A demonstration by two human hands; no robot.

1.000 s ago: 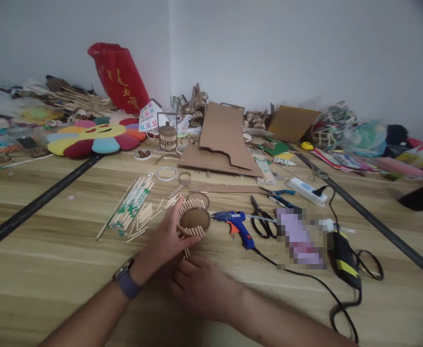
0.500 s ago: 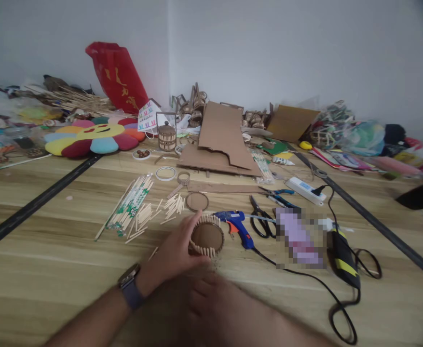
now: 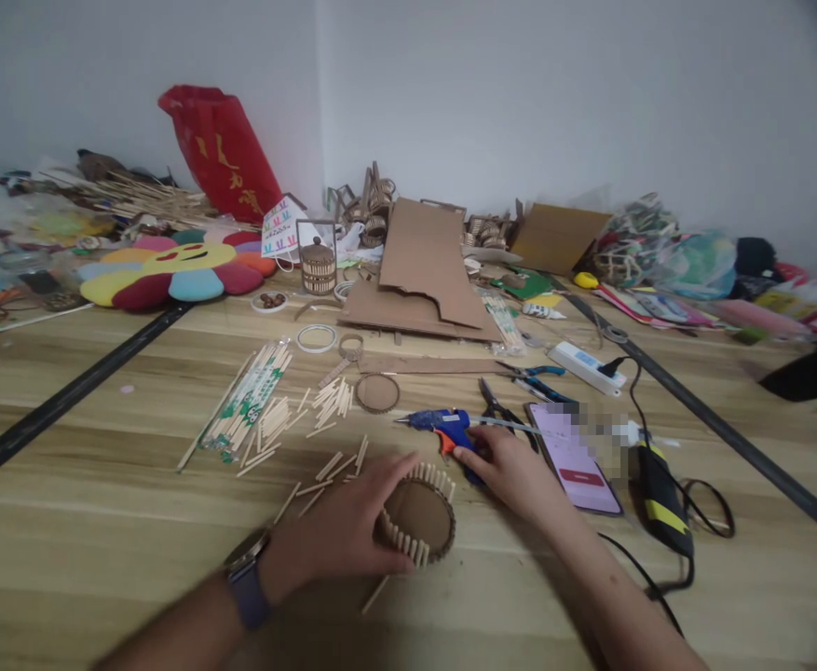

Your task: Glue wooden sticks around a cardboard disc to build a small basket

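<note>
My left hand [image 3: 342,527], with a watch on its wrist, curls its thumb and fingers around the left side of a round cardboard base [image 3: 418,514]. Short wooden sticks stand along parts of that base's rim. At the blue hot glue gun [image 3: 442,421], my right hand [image 3: 516,471] has its thumb and fingers closed around the handle, close to the orange trigger. The gun lies on the table, its nozzle pointing left. Beside my left hand are several loose sticks [image 3: 331,466], and a second cardboard disc [image 3: 378,392] lies beyond it.
Scissors [image 3: 498,410], pliers [image 3: 530,373] and a phone [image 3: 576,466] lie to the right. A power strip [image 3: 585,367] is behind them. Packs of sticks [image 3: 251,396] lie left. Cardboard sheets [image 3: 422,261] and a small lidded basket [image 3: 319,267] stand at the back.
My right hand has moved right and away from me to the glue gun's handle. My left hand and the round base have come nearer, uncovering loose sticks.
</note>
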